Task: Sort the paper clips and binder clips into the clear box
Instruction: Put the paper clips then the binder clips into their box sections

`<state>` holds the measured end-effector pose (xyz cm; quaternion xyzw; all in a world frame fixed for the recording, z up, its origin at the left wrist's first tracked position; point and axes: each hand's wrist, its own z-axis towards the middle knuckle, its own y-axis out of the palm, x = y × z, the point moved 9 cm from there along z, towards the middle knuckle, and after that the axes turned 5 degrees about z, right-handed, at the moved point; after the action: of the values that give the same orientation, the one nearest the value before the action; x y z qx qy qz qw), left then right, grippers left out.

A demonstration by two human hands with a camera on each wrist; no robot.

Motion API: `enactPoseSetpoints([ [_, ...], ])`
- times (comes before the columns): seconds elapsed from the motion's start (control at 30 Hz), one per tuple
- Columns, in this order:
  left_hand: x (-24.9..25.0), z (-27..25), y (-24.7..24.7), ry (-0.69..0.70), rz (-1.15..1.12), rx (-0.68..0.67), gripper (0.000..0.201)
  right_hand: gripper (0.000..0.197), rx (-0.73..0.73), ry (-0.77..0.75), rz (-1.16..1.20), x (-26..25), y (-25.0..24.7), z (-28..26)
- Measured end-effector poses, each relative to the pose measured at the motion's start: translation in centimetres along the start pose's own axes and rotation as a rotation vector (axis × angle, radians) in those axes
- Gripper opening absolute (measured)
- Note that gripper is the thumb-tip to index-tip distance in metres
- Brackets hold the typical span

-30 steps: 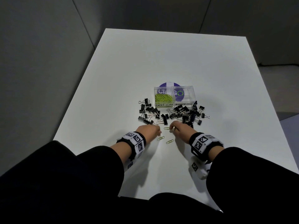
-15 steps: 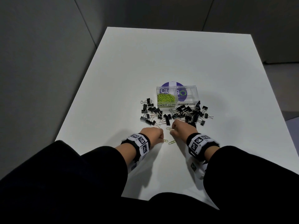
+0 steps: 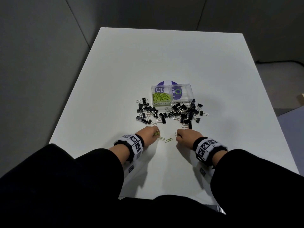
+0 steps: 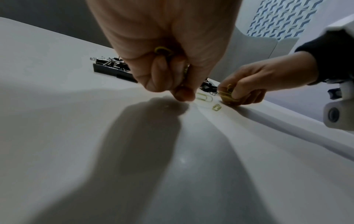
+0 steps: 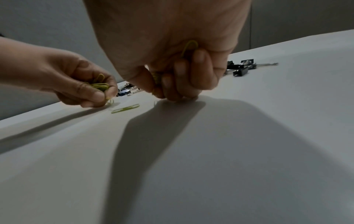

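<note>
The clear box (image 3: 189,89) sits mid-table with green paper clips (image 3: 161,97) piled in its left compartment. Black binder clips (image 3: 172,112) lie scattered in front of it. My left hand (image 3: 150,133) grips a bunch of green paper clips (image 5: 98,86) in curled fingers, fingertips down at the table by a loose paper clip (image 3: 162,138). A second loose paper clip (image 3: 168,140) lies between the hands. My right hand (image 3: 185,136) also holds green paper clips (image 5: 189,47) in its curled fingers, knuckles touching the table.
The white table (image 3: 164,55) stretches far behind the box. Grey partition walls (image 3: 41,63) stand on the left and behind. My black sleeves (image 3: 82,170) cover the near edge.
One loose paper clip near the right hand is gone from the table; two remain. The hands have drawn slightly apart and the right hand has pulled back from the binder clips.
</note>
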<state>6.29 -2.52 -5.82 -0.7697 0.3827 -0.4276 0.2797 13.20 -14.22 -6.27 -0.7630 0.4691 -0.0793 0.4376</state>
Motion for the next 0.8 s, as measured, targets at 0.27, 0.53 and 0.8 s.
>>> enactPoseSetpoints([
  [0.27,0.5,-0.2,0.3,-0.045,-0.019,0.017,0.015,0.026,0.064,-0.134,-0.046,-1.5,-0.1,-1.7],
  [0.53,-0.2,-0.9,-0.8,-0.057,0.048,0.021,0.016,0.021,0.087,-0.332,-0.319,-4.8,-0.2,-1.8],
  [0.8,-0.5,-1.2,-1.0,-0.042,-0.056,0.021,0.015,0.02,0.073,-0.183,-0.204,-3.2,-1.2,-1.1],
])
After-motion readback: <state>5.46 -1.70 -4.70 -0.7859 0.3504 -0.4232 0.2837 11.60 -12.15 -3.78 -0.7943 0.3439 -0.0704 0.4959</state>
